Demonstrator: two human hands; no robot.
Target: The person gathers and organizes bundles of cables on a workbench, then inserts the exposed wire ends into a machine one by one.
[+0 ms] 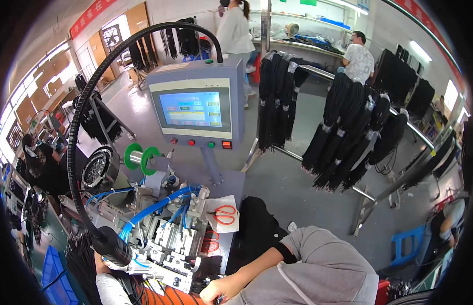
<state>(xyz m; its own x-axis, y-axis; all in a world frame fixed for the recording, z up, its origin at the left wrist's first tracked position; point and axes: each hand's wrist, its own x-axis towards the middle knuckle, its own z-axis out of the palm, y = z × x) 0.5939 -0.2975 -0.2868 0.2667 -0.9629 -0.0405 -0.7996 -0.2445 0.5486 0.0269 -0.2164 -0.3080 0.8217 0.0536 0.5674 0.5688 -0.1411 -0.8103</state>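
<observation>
At the lower edge my right hand [219, 290] is closed, its fingers curled round something small and dark that I cannot make out. It rests just in front of the bench machine [170, 244], which has metal blocks and blue air tubes [158, 211]. My left hand [100, 265] is mostly covered by the black lamp head [113, 247], so its fingers do not show. Between my hands, dark cables [168, 296] lie across an orange surface. Red-handled scissors [225, 215] lie on white paper right of the machine, with another red-handled pair [211, 242] nearer me.
A control panel with a lit screen [191, 108] stands behind the machine. Left of it is a green spool of silvery wire [139, 159]. The lamp's black flexible neck [74, 137] arches overhead. Black cable bundles [343, 129] hang on a metal rack at right. Other people stand or sit farther off.
</observation>
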